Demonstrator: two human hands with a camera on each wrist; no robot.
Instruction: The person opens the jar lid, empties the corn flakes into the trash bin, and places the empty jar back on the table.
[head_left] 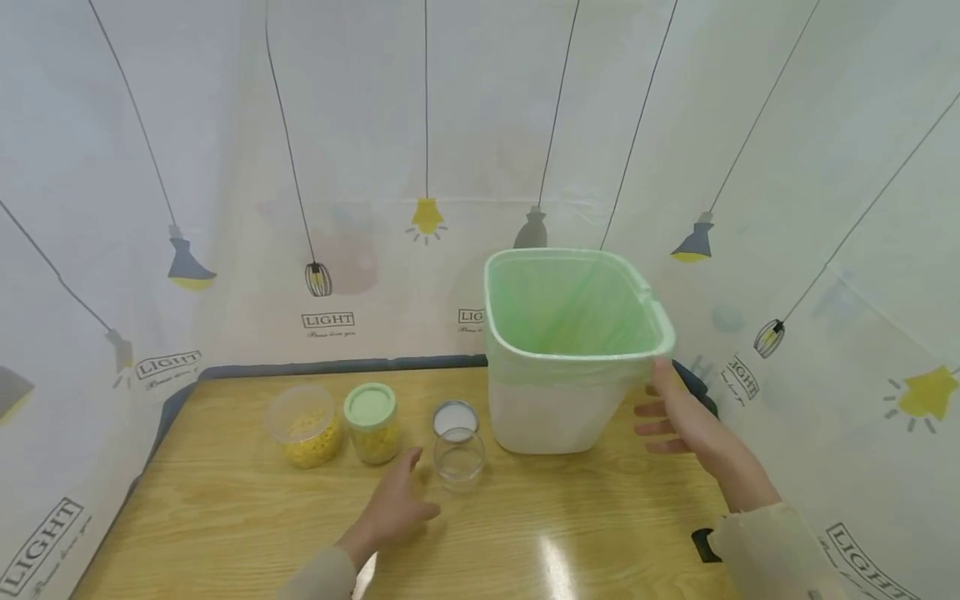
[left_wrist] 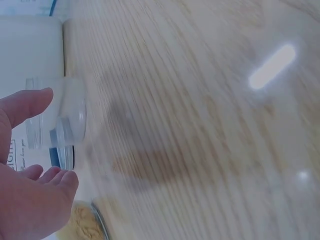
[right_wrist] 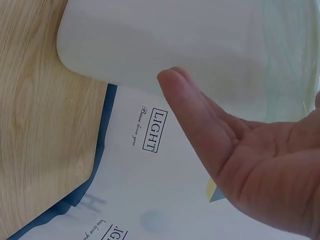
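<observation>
A white bin (head_left: 543, 417) with a pale green bag liner (head_left: 570, 354) folded over its rim stands at the back right of the table. My right hand (head_left: 686, 417) is at its right side, fingers extended and the thumb tip right at the lined rim. In the right wrist view, the hand (right_wrist: 250, 155) overlaps the bin's side wall (right_wrist: 165, 45). My left hand (head_left: 393, 504) reaches toward an uncovered clear jar (head_left: 459, 461), with thumb and fingers spread and nothing between them. The left wrist view shows the jar (left_wrist: 72, 112) beyond the hand (left_wrist: 30, 192).
Behind the clear jar lies a round silver-rimmed lid (head_left: 454, 414). To the left stand a green-lidded jar (head_left: 372, 425) with yellow contents and a clear tub (head_left: 309, 429) with yellow pieces. A black object (head_left: 705, 546) lies by the right sleeve. Printed sheeting (head_left: 390, 283) surrounds the wooden table (head_left: 217, 500).
</observation>
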